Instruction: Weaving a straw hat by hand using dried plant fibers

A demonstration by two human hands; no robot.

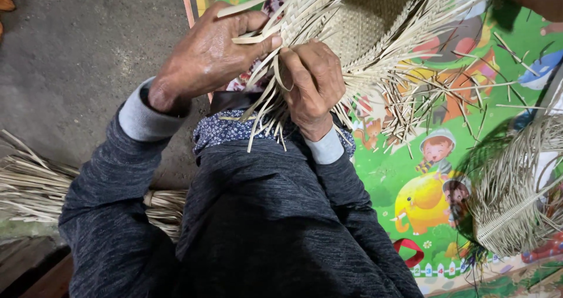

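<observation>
The half-woven straw mat (pixel 363 22) lies just ahead of both hands, over the person's lap, its woven body stretching up and to the right while loose strips fan down towards the knees. The left hand (pixel 205 58) grips the fringe from the left, thumb pressed flat on one pale strip (pixel 258 39) that runs roughly crosswise. The right hand (pixel 314 81) is curled closed around a bundle of strips, pinching them just beside the left thumb; the two hands almost touch. A colourful play mat (pixel 410 175) lies beneath, with a straw bundle (pixel 35 186) on the grey floor (pixel 76 52) at left.
</observation>
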